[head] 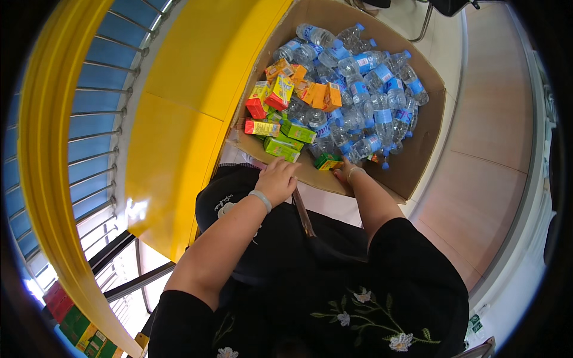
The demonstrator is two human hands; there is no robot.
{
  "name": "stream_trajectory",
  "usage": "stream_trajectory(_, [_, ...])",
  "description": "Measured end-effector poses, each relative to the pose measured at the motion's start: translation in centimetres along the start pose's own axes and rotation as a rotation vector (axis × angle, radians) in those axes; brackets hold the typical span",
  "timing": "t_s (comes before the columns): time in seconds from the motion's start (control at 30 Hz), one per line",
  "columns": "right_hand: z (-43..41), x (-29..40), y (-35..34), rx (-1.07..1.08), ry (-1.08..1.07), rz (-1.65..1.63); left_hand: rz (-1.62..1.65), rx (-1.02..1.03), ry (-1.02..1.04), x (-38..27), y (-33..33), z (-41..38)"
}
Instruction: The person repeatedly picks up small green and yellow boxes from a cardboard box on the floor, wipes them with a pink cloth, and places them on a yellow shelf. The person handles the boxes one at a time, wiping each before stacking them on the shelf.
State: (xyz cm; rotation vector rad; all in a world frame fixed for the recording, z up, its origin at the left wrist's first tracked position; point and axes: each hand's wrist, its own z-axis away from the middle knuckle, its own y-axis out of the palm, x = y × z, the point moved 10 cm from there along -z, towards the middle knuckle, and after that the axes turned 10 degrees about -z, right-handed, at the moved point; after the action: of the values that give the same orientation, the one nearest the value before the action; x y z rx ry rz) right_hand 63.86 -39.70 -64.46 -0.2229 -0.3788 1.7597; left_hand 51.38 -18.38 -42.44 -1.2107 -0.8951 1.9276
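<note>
A large cardboard box (429, 143) in front of me holds many clear plastic water bottles (358, 89) with blue caps. Small drink cartons lie at its left side: yellow and red ones (280, 92), orange ones (318, 95) and light green ones (283, 149). My left hand (278, 179) is at the box's near edge, just below the light green cartons; its fingers are bent and I cannot tell if it grips the edge. My right hand (346, 171) reaches inside the near wall, its fingers at the end of a dark green carton (329, 161); whether it holds the carton is unclear.
A yellow panel (179, 116) runs along the box's left side, with metal bars (96, 112) beyond it. Red, green and yellow cartons (76, 322) stand at the lower left. Metal chair legs (425, 24) are behind the box. More bottles (475, 326) show at the lower right.
</note>
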Motion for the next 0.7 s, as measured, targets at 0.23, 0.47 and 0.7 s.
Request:
stream_trajectory(0.23, [-4.9,0.2,2.4,0.095,0.063,-0.006,0.065,0.034,0.046,0.1,1.9,-2.0])
stream_trajectory(0.47, [-7.5,0.2,3.4,-0.003,0.003,0.031,-0.034,0.136,-0.019,1.9,3.9,-2.7])
stream_trajectory(0.7, [-7.8,1.2,3.5,-0.017,-0.072,0.027,-0.087,0.114,-0.038,2.9,4.6,-2.8])
